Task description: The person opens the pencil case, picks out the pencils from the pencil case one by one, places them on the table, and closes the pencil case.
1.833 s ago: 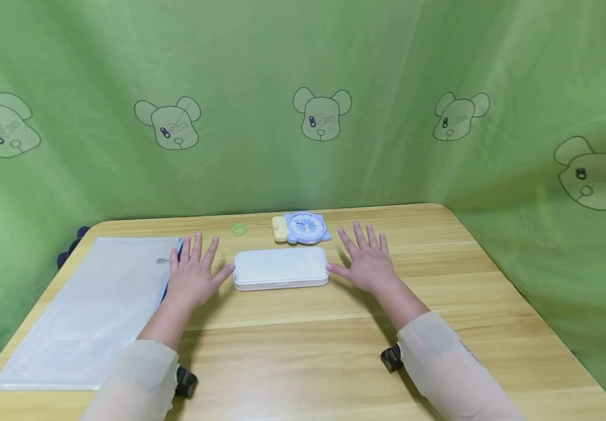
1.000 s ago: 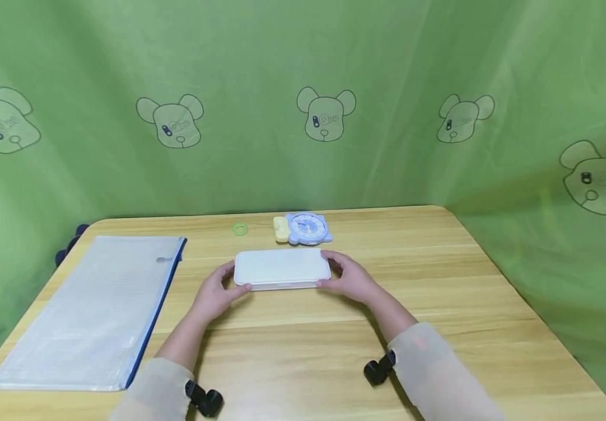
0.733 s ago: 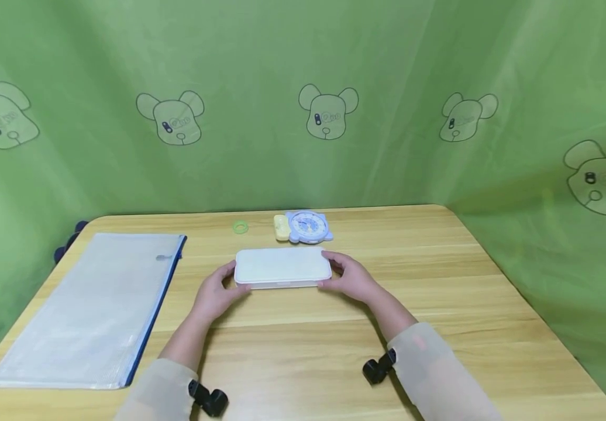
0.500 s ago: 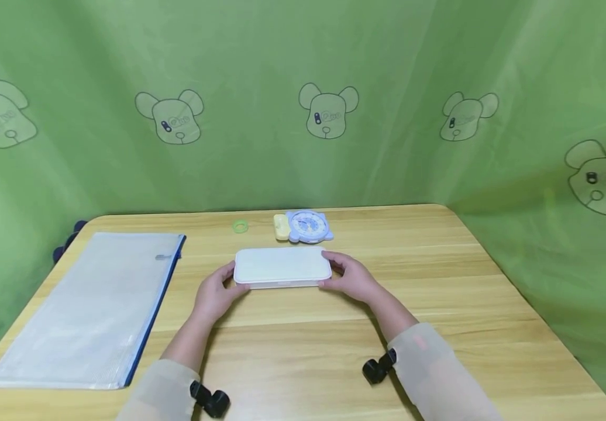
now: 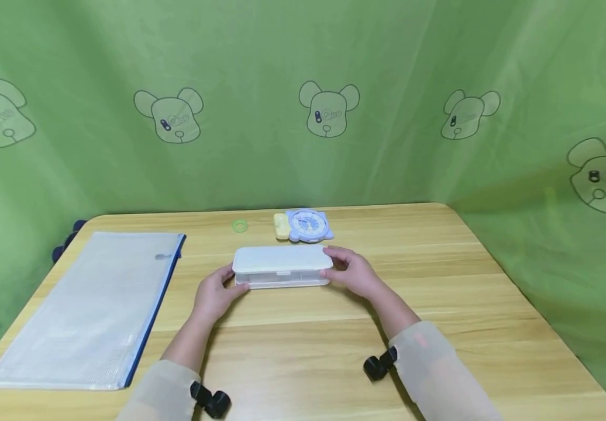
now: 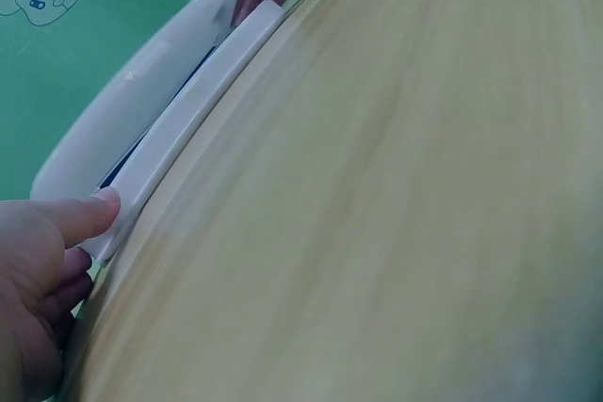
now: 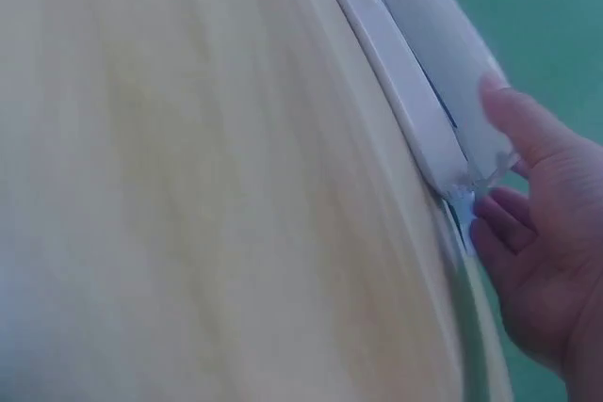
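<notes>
A white plastic pencil case lies on the table, its hinged lid tilted up at the front so that a gap shows beneath. My left hand grips the left end of the base, thumb at the front edge; in the left wrist view the thumb presses on the base's wall. At the other end, my right hand holds the lid's right end, with the thumb at its front corner. The right wrist view shows that thumb on the raised lid. What lies inside the case is hidden.
Behind the case sit a blue animal-shaped toy clock with a yellow piece at its left, and a green ring. A clear zip pouch with a blue edge covers the table's left side. A green curtain hangs behind.
Both hands have come from spread beside the case to holding its ends. Since half a second ago the right hand has raised the lid's front edge, while the left hand stays on the base.
</notes>
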`<state>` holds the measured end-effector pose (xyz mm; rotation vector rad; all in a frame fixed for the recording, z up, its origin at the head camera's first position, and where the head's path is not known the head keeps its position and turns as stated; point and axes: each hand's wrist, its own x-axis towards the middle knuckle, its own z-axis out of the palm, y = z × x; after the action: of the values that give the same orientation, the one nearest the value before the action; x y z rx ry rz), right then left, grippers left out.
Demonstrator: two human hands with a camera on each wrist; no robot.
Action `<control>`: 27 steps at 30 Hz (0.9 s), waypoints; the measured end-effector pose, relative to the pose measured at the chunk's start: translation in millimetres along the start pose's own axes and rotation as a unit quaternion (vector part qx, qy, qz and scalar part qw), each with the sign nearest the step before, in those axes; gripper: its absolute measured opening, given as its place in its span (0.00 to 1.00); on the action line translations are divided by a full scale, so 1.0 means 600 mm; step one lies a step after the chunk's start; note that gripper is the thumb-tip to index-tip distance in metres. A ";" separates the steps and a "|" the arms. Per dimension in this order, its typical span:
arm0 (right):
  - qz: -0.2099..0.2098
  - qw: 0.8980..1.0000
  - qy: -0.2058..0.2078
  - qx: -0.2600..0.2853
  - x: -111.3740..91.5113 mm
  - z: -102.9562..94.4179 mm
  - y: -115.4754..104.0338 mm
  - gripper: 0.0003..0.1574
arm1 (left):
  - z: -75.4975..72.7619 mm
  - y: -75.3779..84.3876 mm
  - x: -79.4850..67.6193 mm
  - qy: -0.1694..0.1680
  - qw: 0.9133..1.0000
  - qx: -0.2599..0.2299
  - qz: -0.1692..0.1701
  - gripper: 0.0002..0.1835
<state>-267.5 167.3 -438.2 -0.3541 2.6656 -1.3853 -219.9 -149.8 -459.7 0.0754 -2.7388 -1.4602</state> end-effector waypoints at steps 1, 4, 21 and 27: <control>-0.003 1.000 0.010 0.003 0.001 -0.001 -0.003 0.38 | 0.000 0.000 0.000 0.000 1.000 0.001 0.002 0.36; -0.007 0.999 0.043 0.017 0.008 -0.003 -0.011 0.32 | 0.000 0.000 0.000 0.001 1.000 0.004 0.004 0.35; 0.006 0.985 0.127 0.119 0.073 -0.015 -0.043 0.22 | 0.003 -0.002 -0.002 0.000 1.000 0.003 0.001 0.33; 0.015 0.980 0.137 0.144 0.098 -0.015 -0.041 0.22 | 0.002 -0.002 0.000 0.001 1.000 0.002 0.001 0.32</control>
<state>-322.3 145.3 -412.6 -0.0987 2.5978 -1.9006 -219.7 -149.6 -461.3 0.0749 -2.7386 -1.4538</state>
